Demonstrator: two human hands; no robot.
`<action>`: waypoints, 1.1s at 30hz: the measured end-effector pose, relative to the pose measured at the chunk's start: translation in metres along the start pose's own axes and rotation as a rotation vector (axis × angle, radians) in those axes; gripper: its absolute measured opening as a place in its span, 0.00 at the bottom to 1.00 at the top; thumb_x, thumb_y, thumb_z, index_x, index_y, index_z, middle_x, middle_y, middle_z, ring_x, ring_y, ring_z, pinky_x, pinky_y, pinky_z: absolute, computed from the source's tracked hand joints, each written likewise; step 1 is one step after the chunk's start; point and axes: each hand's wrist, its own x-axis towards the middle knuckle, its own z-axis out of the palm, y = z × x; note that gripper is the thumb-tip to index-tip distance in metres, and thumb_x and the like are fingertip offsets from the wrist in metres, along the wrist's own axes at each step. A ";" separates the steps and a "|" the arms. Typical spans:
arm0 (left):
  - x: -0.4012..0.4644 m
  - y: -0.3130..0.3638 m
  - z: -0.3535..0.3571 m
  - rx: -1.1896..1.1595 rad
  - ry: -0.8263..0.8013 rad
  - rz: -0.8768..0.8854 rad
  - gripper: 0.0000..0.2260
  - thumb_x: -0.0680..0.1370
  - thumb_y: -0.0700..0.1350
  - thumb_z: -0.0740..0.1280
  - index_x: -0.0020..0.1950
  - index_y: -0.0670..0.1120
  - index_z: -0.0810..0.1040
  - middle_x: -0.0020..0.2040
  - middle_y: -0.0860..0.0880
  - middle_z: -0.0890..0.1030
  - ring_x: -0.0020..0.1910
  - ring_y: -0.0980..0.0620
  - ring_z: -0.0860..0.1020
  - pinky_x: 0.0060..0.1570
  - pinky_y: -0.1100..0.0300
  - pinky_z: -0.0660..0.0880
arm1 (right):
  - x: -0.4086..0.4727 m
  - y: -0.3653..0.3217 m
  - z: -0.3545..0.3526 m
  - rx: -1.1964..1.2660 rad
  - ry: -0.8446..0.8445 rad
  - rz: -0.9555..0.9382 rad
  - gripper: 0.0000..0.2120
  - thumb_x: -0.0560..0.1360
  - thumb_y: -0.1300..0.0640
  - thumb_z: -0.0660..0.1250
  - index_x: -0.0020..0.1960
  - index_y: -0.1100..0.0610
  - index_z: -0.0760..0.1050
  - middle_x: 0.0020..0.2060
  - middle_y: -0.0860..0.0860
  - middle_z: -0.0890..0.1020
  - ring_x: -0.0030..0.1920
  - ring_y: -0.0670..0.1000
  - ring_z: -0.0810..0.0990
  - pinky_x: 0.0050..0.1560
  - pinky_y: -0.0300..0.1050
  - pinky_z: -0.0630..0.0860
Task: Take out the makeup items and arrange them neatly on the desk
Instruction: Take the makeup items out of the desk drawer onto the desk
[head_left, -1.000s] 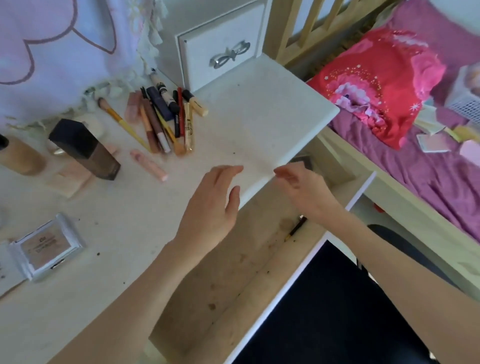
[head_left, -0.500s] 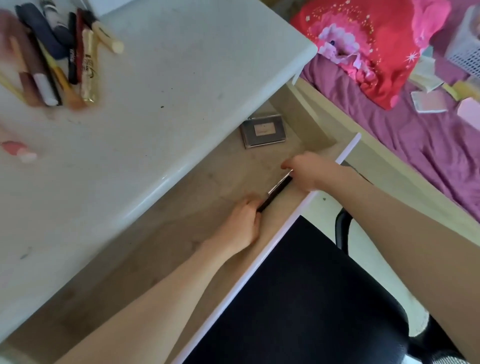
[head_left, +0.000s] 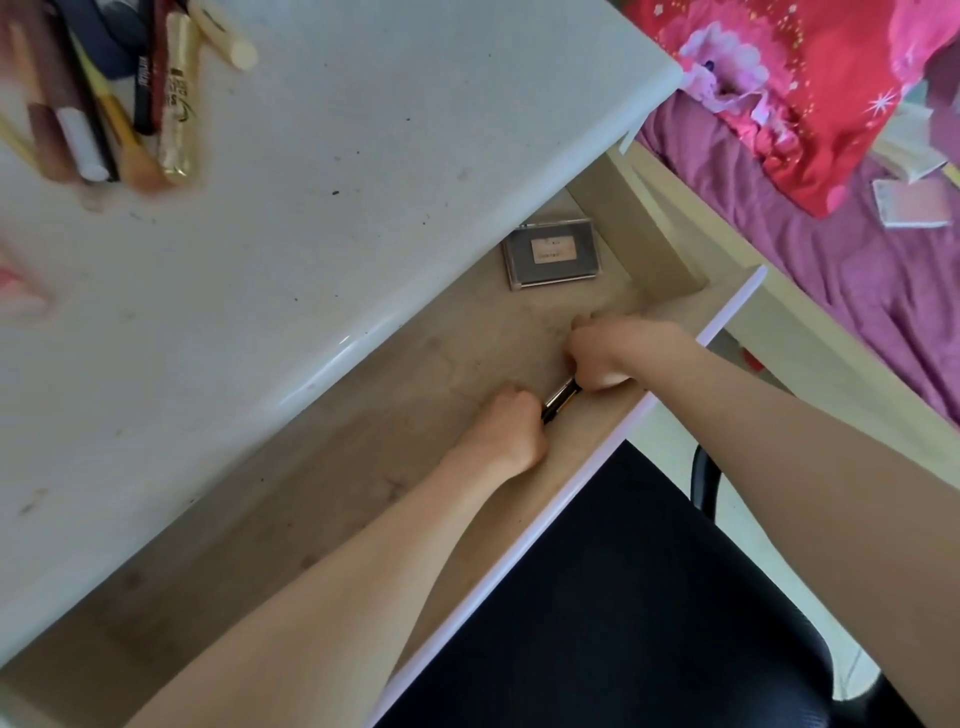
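Observation:
Inside the open wooden drawer (head_left: 363, 467) lies a thin black makeup pen (head_left: 560, 399) with a silver band. My left hand (head_left: 511, 434) grips its near end and my right hand (head_left: 618, 356) grips its far end, so only the pen's middle shows. A dark rectangular compact (head_left: 553, 254) with a pale label lies flat at the drawer's back right corner. On the white desk (head_left: 363, 182), at the top left, several pens, pencils and tubes (head_left: 119, 98) lie side by side.
The drawer's white front edge (head_left: 597, 478) runs diagonally in front of a black chair seat (head_left: 623, 623). To the right is a bed with a purple sheet (head_left: 857, 260) and a red-pink garment (head_left: 810, 88). A pink item (head_left: 18, 291) lies blurred at the desk's left edge.
Both hands dropped from the desk edge into the drawer and closed on the black pen. The hands have drawn closer together along it. The view tilted down toward the drawer.

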 end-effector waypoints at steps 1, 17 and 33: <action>-0.001 0.002 -0.002 0.018 -0.017 -0.001 0.09 0.77 0.38 0.59 0.52 0.37 0.77 0.55 0.36 0.75 0.52 0.38 0.75 0.45 0.55 0.69 | 0.001 -0.001 0.000 -0.004 -0.021 0.000 0.17 0.75 0.60 0.57 0.62 0.61 0.70 0.63 0.57 0.68 0.63 0.58 0.67 0.50 0.47 0.67; -0.024 -0.007 -0.014 -0.013 -0.199 -0.099 0.09 0.78 0.36 0.56 0.56 0.38 0.72 0.49 0.43 0.73 0.49 0.44 0.75 0.42 0.59 0.70 | -0.010 -0.014 -0.001 0.059 -0.118 -0.100 0.12 0.77 0.59 0.59 0.57 0.60 0.77 0.52 0.57 0.79 0.45 0.54 0.74 0.41 0.43 0.69; -0.104 -0.061 -0.056 -0.179 -0.060 -0.081 0.06 0.82 0.44 0.53 0.57 0.46 0.65 0.41 0.53 0.74 0.36 0.55 0.75 0.31 0.61 0.73 | -0.045 -0.044 -0.001 0.053 -0.122 -0.015 0.11 0.75 0.68 0.54 0.36 0.59 0.68 0.31 0.51 0.67 0.30 0.49 0.65 0.34 0.40 0.65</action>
